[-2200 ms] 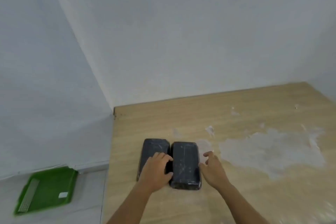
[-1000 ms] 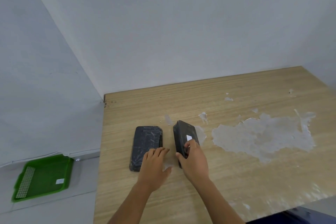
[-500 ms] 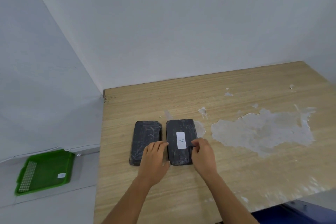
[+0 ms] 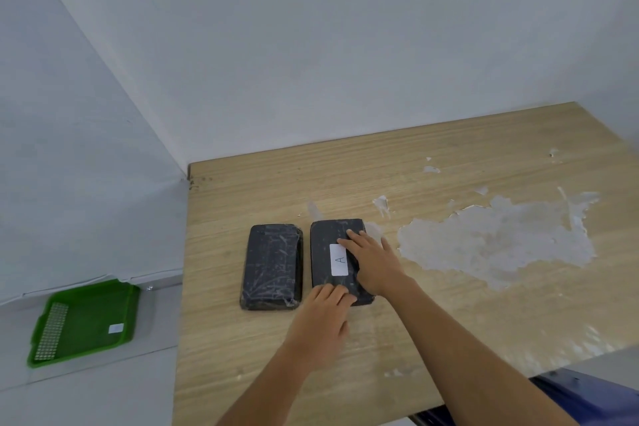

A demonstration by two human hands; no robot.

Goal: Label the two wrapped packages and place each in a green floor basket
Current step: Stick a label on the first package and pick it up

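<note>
Two black wrapped packages lie side by side on the wooden table (image 4: 449, 322). The left package (image 4: 271, 266) carries no visible label. The right package (image 4: 328, 242) bears a white label (image 4: 339, 260) marked "A". My right hand (image 4: 371, 261) lies flat on the right package beside the label, fingers stretched out. My left hand (image 4: 323, 320) rests its fingertips on that package's near end. A green basket (image 4: 86, 322) sits on the floor to the left of the table, with a small white sticker in it.
Grey walls meet in a corner behind the table. A large patch of worn white surface (image 4: 498, 239) spreads over the table's right half. The table's left edge drops to the floor by the green basket. Something blue (image 4: 587, 398) shows below the near right edge.
The right package was tipped up, then laid flat with its "A" label up. My right hand moved from its near edge onto its top. My left hand shifted right to its near end.
</note>
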